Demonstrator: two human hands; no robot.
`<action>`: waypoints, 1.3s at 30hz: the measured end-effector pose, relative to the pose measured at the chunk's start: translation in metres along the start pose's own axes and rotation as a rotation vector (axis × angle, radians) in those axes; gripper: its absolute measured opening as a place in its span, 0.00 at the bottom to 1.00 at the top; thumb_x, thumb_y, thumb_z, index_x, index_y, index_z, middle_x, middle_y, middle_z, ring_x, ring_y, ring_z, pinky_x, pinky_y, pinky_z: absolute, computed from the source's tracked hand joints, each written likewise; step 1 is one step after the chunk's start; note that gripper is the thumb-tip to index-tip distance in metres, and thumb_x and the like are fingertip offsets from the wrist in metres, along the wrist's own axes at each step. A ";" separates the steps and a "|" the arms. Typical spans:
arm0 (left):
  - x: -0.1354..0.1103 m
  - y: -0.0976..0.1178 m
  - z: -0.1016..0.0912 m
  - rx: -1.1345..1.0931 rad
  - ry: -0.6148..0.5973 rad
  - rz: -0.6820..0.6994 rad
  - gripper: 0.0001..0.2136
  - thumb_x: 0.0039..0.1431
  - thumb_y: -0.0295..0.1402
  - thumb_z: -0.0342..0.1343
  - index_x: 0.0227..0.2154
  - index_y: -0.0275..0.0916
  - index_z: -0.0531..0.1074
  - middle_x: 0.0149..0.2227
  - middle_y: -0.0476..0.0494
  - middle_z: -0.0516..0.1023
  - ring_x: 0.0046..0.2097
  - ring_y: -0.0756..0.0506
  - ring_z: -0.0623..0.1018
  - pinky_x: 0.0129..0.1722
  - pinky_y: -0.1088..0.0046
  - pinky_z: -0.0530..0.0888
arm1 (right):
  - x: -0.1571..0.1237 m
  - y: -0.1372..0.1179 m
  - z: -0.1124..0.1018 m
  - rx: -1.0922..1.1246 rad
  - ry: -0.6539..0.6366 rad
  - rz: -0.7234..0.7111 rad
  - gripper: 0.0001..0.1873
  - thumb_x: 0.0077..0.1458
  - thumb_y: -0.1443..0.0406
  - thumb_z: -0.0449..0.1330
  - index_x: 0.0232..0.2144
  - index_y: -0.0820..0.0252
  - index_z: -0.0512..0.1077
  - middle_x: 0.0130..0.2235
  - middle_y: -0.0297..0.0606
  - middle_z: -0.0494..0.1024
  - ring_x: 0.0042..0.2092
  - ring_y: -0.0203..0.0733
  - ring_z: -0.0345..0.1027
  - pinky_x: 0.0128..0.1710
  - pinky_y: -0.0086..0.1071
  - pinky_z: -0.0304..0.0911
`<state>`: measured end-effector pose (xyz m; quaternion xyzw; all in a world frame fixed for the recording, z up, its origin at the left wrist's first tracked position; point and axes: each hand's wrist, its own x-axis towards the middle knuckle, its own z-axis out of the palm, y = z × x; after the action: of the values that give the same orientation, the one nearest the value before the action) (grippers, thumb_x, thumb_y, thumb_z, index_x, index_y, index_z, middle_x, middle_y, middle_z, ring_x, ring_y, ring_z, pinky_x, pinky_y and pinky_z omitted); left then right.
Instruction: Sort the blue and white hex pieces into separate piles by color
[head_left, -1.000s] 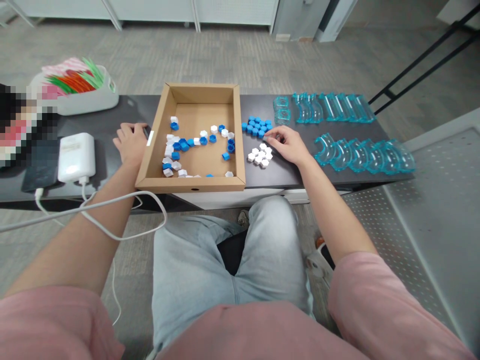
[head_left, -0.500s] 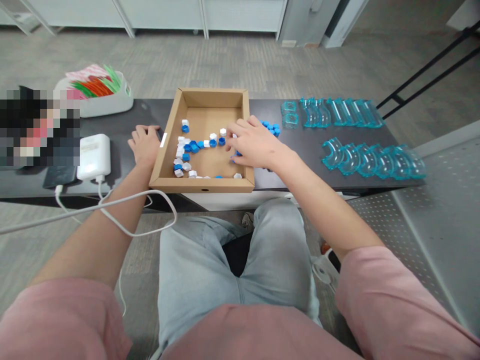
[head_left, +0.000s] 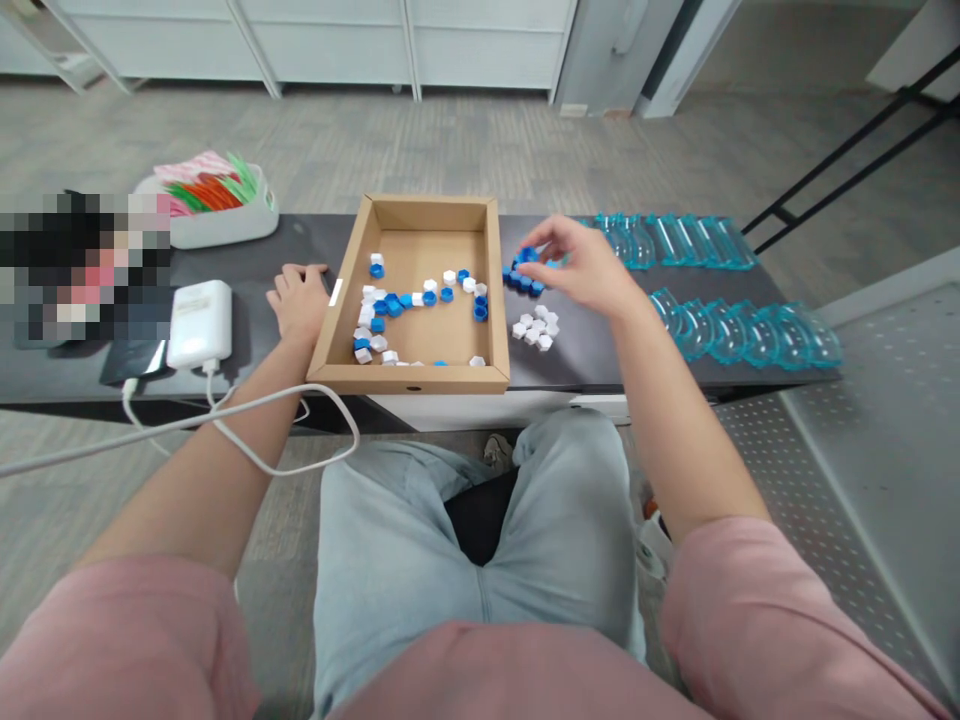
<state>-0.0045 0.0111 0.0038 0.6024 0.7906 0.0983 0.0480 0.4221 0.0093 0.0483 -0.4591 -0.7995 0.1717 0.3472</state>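
Observation:
My right hand point(head_left: 581, 265) is just right of the cardboard box, thumb and fingers pinched on a blue hexagonal piece point(head_left: 528, 256). Under and around its fingertips sits a cluster of blue hexagonal pieces point(head_left: 525, 284) on the dark tabletop. A group of white hexagonal pieces point(head_left: 535, 327) lies nearer to me. Inside the open cardboard box point(head_left: 409, 376), blue and white pieces are scattered, mostly along the left side and across the middle. My left hand point(head_left: 298, 305) rests on the table against the box's left wall, fingers spread and holding nothing.
Teal transparent plastic parts point(head_left: 750, 330) stand in rows at the right. A white basket point(head_left: 225, 228) of colourful strips is at the back left. Nearer, a white power adapter point(head_left: 200, 325) has a cable point(head_left: 300, 388) looping over my left forearm.
My right hand has moved right, out of the box to the blue cluster, and pinches a blue piece there. Two blue pieces now show at the box's right wall. My left hand stays beside the box.

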 end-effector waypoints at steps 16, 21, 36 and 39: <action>0.003 -0.001 -0.004 0.018 -0.015 -0.026 0.31 0.80 0.39 0.38 0.77 0.36 0.70 0.76 0.18 0.66 0.74 0.22 0.66 0.74 0.39 0.64 | -0.049 0.083 0.027 0.027 0.169 0.283 0.27 0.61 0.46 0.75 0.55 0.53 0.80 0.47 0.42 0.83 0.39 0.48 0.72 0.48 0.47 0.76; 0.004 -0.002 -0.005 0.003 -0.034 -0.022 0.33 0.80 0.40 0.38 0.78 0.33 0.69 0.76 0.16 0.64 0.75 0.21 0.66 0.75 0.39 0.62 | -0.050 0.086 0.025 0.116 0.285 0.343 0.27 0.68 0.36 0.66 0.43 0.51 0.77 0.37 0.39 0.81 0.39 0.49 0.72 0.48 0.45 0.74; -0.001 0.000 -0.003 -0.008 0.003 0.003 0.30 0.80 0.39 0.39 0.76 0.36 0.70 0.75 0.16 0.67 0.73 0.23 0.67 0.72 0.41 0.64 | -0.053 0.079 0.022 0.144 0.331 0.263 0.30 0.68 0.32 0.61 0.35 0.49 0.70 0.35 0.36 0.76 0.37 0.47 0.68 0.42 0.42 0.67; -0.001 0.000 -0.003 -0.028 -0.001 0.002 0.30 0.80 0.37 0.39 0.77 0.35 0.70 0.76 0.17 0.66 0.74 0.23 0.66 0.73 0.42 0.62 | -0.035 0.044 0.026 0.098 0.248 0.171 0.23 0.73 0.40 0.62 0.41 0.50 0.76 0.39 0.38 0.80 0.39 0.48 0.70 0.43 0.42 0.68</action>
<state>-0.0045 0.0098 0.0063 0.6025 0.7886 0.1092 0.0569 0.4427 0.0031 -0.0096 -0.5256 -0.6992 0.1813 0.4494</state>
